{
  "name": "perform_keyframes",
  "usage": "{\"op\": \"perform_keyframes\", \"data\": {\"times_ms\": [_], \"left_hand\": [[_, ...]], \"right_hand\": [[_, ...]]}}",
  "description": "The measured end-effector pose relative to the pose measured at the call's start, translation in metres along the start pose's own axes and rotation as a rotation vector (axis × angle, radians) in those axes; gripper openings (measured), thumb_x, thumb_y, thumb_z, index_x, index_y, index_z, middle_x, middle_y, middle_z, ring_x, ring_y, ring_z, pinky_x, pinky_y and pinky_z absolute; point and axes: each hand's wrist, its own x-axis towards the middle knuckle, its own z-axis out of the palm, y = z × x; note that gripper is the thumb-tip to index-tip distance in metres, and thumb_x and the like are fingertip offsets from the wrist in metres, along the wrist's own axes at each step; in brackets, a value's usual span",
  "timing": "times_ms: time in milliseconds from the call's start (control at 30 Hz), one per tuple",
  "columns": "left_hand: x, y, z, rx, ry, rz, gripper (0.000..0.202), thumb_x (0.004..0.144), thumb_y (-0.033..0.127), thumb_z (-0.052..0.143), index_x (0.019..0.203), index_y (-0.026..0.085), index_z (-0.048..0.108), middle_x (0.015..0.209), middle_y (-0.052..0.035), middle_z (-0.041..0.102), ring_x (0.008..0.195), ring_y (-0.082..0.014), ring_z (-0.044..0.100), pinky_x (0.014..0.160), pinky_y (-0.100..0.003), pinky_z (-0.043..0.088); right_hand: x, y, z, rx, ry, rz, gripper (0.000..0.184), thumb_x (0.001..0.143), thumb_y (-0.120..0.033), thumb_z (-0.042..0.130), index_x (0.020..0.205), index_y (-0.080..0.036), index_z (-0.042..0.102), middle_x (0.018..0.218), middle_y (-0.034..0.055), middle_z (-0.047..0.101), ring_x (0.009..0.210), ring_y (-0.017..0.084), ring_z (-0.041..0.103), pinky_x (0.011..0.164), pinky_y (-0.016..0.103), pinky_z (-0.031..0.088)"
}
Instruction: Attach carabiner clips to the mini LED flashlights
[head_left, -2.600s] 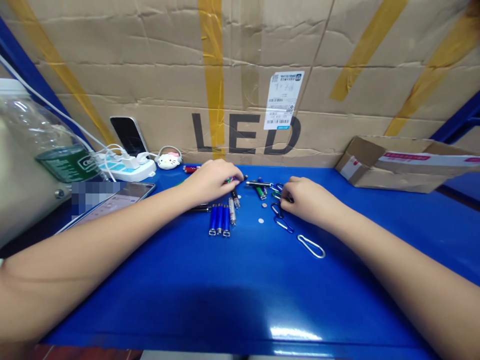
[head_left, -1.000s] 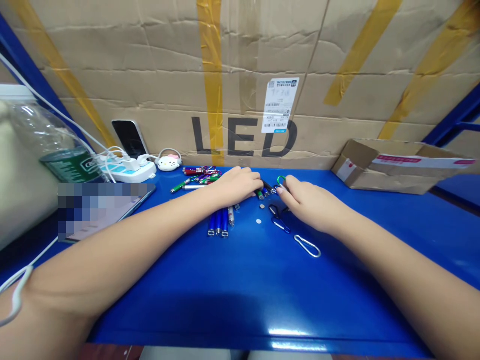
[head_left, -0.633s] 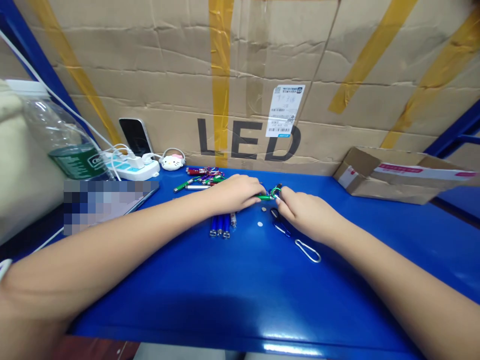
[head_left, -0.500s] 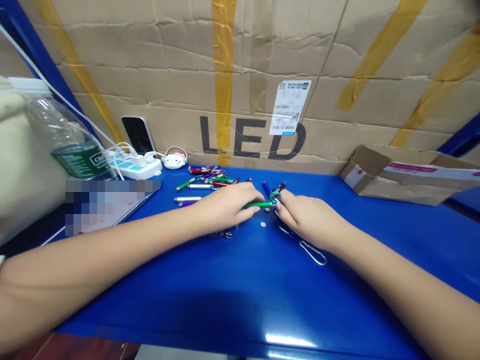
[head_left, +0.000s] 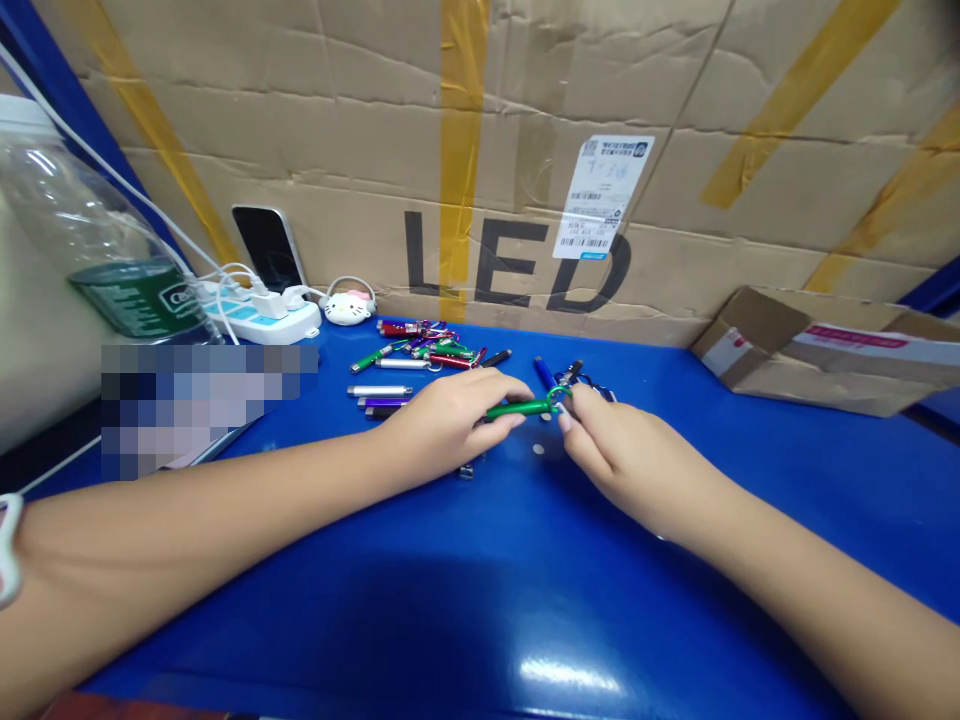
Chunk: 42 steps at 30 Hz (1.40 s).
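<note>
My left hand is closed around a slim green keychain flashlight, which lies level with its end pointing right. At that end is a green clip ring, pinched between thumb and fingers of my right hand. Just behind the ring lie a blue flashlight and a black one. Silver, purple and black flashlights lie left of my left hand, partly covered by it. A small round silver disc rests between my hands.
Several coloured flashlights with clips form a pile at the back. A power strip, a phone and a plastic bottle stand left. An open cardboard box sits right. A large carton walls off the back.
My view has shifted slightly. Both hands keep their hold on the green flashlight and its ring. A silver carabiner seen below my right hand no longer shows there.
</note>
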Motion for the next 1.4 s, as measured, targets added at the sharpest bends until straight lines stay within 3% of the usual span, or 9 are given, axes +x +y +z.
{"op": "perform_keyframes", "data": {"times_ms": [100,267,467,700,900,1067,1267,1400], "left_hand": [[-0.001,0.001,-0.001,-0.02,0.016,0.036,0.021,0.091,0.022,0.051,0.109,0.018,0.06,0.107,-0.0063,0.067,0.102,-0.0164,0.061,0.092,-0.028,0.047],[-0.002,-0.001,0.001,-0.053,0.051,0.064,0.022,0.092,0.022,0.049,0.11,0.019,0.062,0.107,-0.0065,0.067,0.102,-0.0164,0.06,0.095,-0.031,0.046],[-0.002,0.0,0.002,-0.135,0.121,0.087,0.02,0.089,0.019,0.054,0.107,0.018,0.064,0.101,-0.0065,0.069,0.097,-0.0149,0.062,0.09,-0.029,0.048],[0.0,0.006,0.004,-0.166,0.229,0.014,0.016,0.085,0.019,0.06,0.099,0.015,0.067,0.095,-0.0054,0.071,0.091,-0.0145,0.064,0.085,-0.027,0.051],[-0.001,0.005,0.004,-0.166,0.236,0.021,0.017,0.083,0.017,0.061,0.099,0.016,0.068,0.095,-0.005,0.071,0.091,-0.0149,0.064,0.086,-0.028,0.05],[-0.001,0.006,0.005,-0.196,0.263,0.0,0.015,0.083,0.017,0.062,0.096,0.015,0.069,0.093,-0.0051,0.071,0.09,-0.0138,0.064,0.084,-0.026,0.051],[-0.001,0.006,0.005,-0.292,0.307,-0.123,0.013,0.082,0.02,0.064,0.093,0.016,0.072,0.093,-0.0053,0.072,0.092,-0.0154,0.065,0.085,-0.027,0.052],[-0.001,0.012,0.007,-0.555,0.337,-0.316,0.016,0.081,0.024,0.065,0.092,0.015,0.072,0.095,-0.006,0.071,0.085,-0.015,0.068,0.076,-0.024,0.055]], "right_hand": [[0.0,0.003,-0.001,0.022,0.018,0.06,0.018,0.095,-0.032,0.026,0.088,-0.022,0.039,0.073,0.005,0.064,0.055,0.018,0.054,0.051,0.027,0.026],[0.0,0.0,-0.002,0.035,0.002,0.032,0.017,0.096,-0.03,0.025,0.091,-0.021,0.039,0.075,0.0055,0.064,0.057,0.018,0.057,0.05,0.027,0.026],[0.0,-0.003,-0.003,-0.081,0.016,0.064,0.016,0.094,-0.029,0.029,0.096,-0.02,0.042,0.066,0.0047,0.063,0.057,0.02,0.06,0.049,0.027,0.025],[0.001,-0.008,0.0,-0.095,0.033,0.053,0.014,0.094,-0.028,0.032,0.092,-0.019,0.043,0.066,0.0044,0.062,0.058,0.021,0.06,0.048,0.027,0.024],[0.0,-0.005,-0.001,-0.018,0.148,0.092,0.015,0.093,-0.029,0.03,0.088,-0.02,0.041,0.06,0.0028,0.057,0.049,0.019,0.053,0.047,0.027,0.023],[-0.001,-0.008,-0.002,-0.022,0.117,0.074,0.012,0.092,-0.027,0.032,0.089,-0.02,0.041,0.057,0.0016,0.055,0.05,0.02,0.055,0.047,0.026,0.023],[0.0,-0.01,0.001,-0.012,0.091,0.091,0.013,0.093,-0.027,0.03,0.092,-0.02,0.04,0.061,0.0041,0.058,0.055,0.021,0.058,0.048,0.027,0.024],[0.0,-0.011,0.002,0.083,0.1,0.12,0.013,0.093,-0.03,0.028,0.089,-0.021,0.037,0.062,0.0033,0.056,0.051,0.02,0.054,0.048,0.027,0.024]]}}
